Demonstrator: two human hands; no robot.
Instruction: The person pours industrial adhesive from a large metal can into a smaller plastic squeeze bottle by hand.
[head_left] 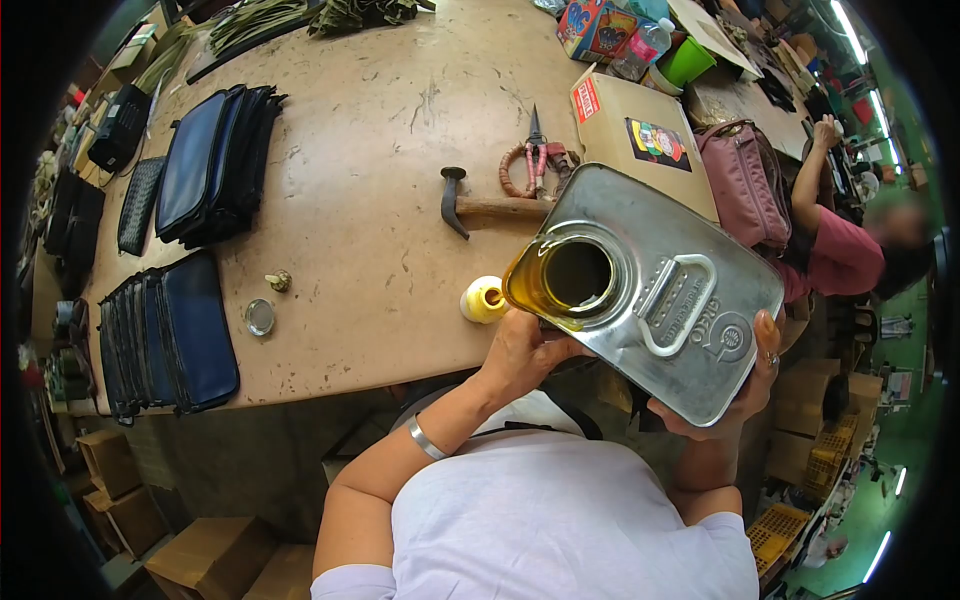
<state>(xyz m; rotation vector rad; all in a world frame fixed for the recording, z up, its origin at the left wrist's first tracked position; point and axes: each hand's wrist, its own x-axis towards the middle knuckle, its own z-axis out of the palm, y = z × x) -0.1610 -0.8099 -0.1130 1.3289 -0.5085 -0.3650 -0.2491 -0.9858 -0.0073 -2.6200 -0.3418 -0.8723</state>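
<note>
A rectangular metal can [620,215] is tilted between my hands, its round opening towards the small yellow bottle [478,302]. Amber liquid [520,285] coats the left side of the opening, close to the bottle's mouth. My left hand [525,355] is closed at the can's lower left corner, right beside the bottle, with part of the fingers hidden under the can. Wrapped round the opposite lower end of the can is my right hand [740,395]. A small round metal lid [259,317] and a brush-like stopper [278,281] rest on the table to the left.
On the table [360,190] lie a hammer [500,208] and scissors [536,160], beside a cardboard box [640,140]. Stacks of dark blue leather pieces [205,165] stand at the left. A pink bag [745,180] and a person in a pink sleeve [845,255] are at right.
</note>
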